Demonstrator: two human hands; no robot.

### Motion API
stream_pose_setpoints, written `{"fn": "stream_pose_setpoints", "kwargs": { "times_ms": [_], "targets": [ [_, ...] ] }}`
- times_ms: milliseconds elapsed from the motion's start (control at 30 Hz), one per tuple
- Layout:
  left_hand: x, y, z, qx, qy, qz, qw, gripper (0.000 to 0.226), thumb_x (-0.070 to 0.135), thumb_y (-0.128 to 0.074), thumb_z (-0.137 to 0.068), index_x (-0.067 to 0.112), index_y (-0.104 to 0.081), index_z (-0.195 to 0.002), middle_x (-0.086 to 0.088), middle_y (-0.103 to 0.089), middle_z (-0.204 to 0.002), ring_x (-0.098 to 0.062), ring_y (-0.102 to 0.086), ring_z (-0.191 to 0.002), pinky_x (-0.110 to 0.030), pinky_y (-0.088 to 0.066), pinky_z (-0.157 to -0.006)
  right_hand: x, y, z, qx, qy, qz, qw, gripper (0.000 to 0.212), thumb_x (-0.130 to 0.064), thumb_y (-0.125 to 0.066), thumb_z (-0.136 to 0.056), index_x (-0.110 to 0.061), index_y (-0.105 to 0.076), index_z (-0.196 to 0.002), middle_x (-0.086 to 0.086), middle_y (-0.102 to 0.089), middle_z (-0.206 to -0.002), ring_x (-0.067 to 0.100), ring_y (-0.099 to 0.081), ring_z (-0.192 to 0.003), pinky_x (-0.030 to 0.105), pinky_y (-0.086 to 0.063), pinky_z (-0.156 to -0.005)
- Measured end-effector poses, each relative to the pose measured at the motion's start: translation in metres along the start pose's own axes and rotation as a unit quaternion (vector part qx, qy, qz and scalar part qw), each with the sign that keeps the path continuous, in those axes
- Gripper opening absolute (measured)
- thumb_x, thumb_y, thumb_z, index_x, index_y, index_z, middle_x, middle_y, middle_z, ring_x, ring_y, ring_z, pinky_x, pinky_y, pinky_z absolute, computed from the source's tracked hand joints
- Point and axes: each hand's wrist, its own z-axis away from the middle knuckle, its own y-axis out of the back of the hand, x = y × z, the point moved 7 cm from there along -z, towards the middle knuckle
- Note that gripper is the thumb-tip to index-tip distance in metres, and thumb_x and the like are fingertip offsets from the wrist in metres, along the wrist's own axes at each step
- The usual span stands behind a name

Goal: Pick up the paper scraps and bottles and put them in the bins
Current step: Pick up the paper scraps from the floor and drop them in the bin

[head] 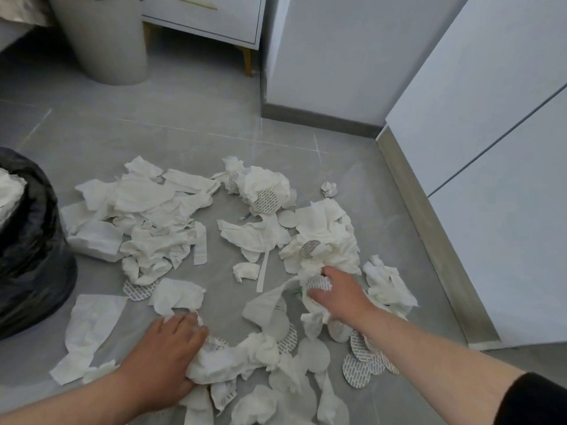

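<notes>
Several white paper scraps (153,210) and round printed discs (266,201) lie scattered in a ring on the grey tile floor. My left hand (165,357) grips a crumpled wad of white paper (233,360) at the near side of the pile. My right hand (340,297) reaches into the scraps on the right, its fingers curled round a round printed disc (319,284) and the paper under it. No bottle is visible.
A bin lined with a black bag (33,259) stands at the left, with white paper inside. A grey bin (107,41) stands at the back left beside a white cabinet on wooden legs (214,23). White cupboard doors (491,148) close off the right.
</notes>
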Motion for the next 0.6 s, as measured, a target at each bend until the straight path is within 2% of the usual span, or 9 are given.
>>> {"fn": "stream_pose_setpoints", "kwargs": {
  "times_ms": [67, 133, 200, 233, 300, 333, 433, 500, 600],
  "targets": [
    [-0.008, 0.001, -0.003, -0.007, 0.033, -0.011, 0.999, 0.080, 0.058, -0.056, -0.037, 0.019, -0.055, -0.107, -0.015, -0.069, -0.104, -0.029, -0.045, -0.104, -0.051, -0.048, -0.075, 0.025, 0.015, -0.006, 0.047, -0.076, -0.075, 0.993, 0.054, -0.030, -0.068, -0.085, -0.011, -0.049, -0.132, -0.001, -0.052, -0.123, 0.023, -0.050, -0.120, 0.030, -0.040, -0.093],
    [-0.020, -0.001, -0.005, -0.025, 0.079, -0.015, 0.996, 0.092, 0.064, -0.055, -0.033, 0.017, -0.057, -0.112, -0.018, -0.068, -0.110, -0.032, -0.043, -0.111, -0.056, -0.037, -0.079, 0.048, 0.015, -0.009, 0.054, -0.126, -0.114, 0.984, 0.065, -0.030, -0.071, -0.082, -0.013, -0.043, -0.138, 0.004, -0.048, -0.137, 0.024, -0.048, -0.124, 0.034, -0.042, -0.100],
    [-0.026, 0.004, -0.007, -0.039, 0.120, -0.009, 0.992, 0.104, 0.072, -0.053, -0.037, 0.017, -0.053, -0.125, -0.020, -0.060, -0.127, -0.036, -0.039, -0.122, -0.065, -0.040, -0.079, 0.066, 0.006, -0.011, 0.025, -0.156, -0.029, 0.987, 0.082, -0.042, -0.074, -0.077, -0.020, -0.033, -0.145, 0.012, -0.034, -0.148, 0.029, -0.039, -0.132, 0.039, -0.037, -0.107],
    [-0.029, 0.004, -0.007, -0.067, 0.149, 0.011, 0.987, 0.109, 0.074, -0.052, -0.043, 0.018, -0.044, -0.136, -0.019, -0.047, -0.142, -0.037, -0.031, -0.131, -0.067, -0.039, -0.084, 0.072, 0.000, -0.012, 0.002, -0.166, 0.043, 0.985, 0.093, -0.051, -0.072, -0.074, -0.024, -0.025, -0.148, 0.013, -0.024, -0.154, 0.033, -0.030, -0.137, 0.040, -0.032, -0.110],
    [-0.031, 0.006, -0.008, -0.080, 0.179, 0.030, 0.980, 0.107, 0.073, -0.049, -0.059, 0.029, -0.016, -0.150, -0.011, -0.009, -0.159, -0.034, -0.010, -0.144, -0.057, -0.029, -0.102, 0.076, -0.010, -0.012, -0.031, -0.169, 0.124, 0.977, 0.101, -0.064, -0.068, -0.070, -0.028, -0.019, -0.151, 0.012, -0.014, -0.157, 0.036, -0.020, -0.142, 0.042, -0.025, -0.112],
    [-0.029, 0.004, -0.009, -0.102, 0.178, 0.024, 0.979, 0.102, 0.070, -0.049, -0.064, 0.031, -0.012, -0.151, -0.009, -0.005, -0.159, -0.032, -0.009, -0.145, -0.051, -0.028, -0.105, 0.075, -0.016, -0.013, -0.044, -0.166, 0.121, 0.978, 0.099, -0.065, -0.067, -0.071, -0.027, -0.022, -0.150, 0.012, -0.019, -0.156, 0.035, -0.024, -0.141, 0.040, -0.027, -0.111],
    [-0.025, 0.010, -0.014, -0.042, 0.127, 0.012, 0.991, 0.071, 0.053, -0.050, -0.070, 0.029, -0.042, -0.137, -0.003, -0.039, -0.141, -0.027, -0.040, -0.126, -0.041, -0.040, -0.093, 0.069, -0.021, -0.014, -0.035, -0.150, 0.057, 0.986, 0.074, -0.049, -0.072, -0.074, -0.020, -0.042, -0.134, 0.008, -0.051, -0.132, 0.025, -0.051, -0.116, 0.031, -0.042, -0.089],
    [-0.023, 0.013, -0.017, -0.022, 0.106, 0.011, 0.994, 0.050, 0.044, -0.049, -0.074, 0.029, -0.053, -0.121, 0.001, -0.049, -0.122, -0.024, -0.049, -0.111, -0.035, -0.040, -0.078, 0.063, -0.018, -0.011, -0.012, -0.134, 0.011, 0.991, 0.048, -0.034, -0.074, -0.077, -0.017, -0.051, -0.116, 0.002, -0.057, -0.109, 0.018, -0.053, -0.093, 0.028, -0.040, -0.074],
    [-0.016, 0.011, -0.022, -0.021, 0.084, 0.015, 0.996, 0.035, 0.029, -0.047, -0.082, 0.025, -0.056, -0.116, 0.000, -0.052, -0.115, -0.024, -0.051, -0.105, -0.031, -0.033, -0.070, 0.058, -0.017, -0.008, -0.008, -0.120, -0.029, 0.992, 0.025, -0.022, -0.073, -0.077, -0.014, -0.053, -0.091, -0.003, -0.058, -0.086, 0.015, -0.055, -0.080, 0.034, -0.047, -0.070]
  ]
}}
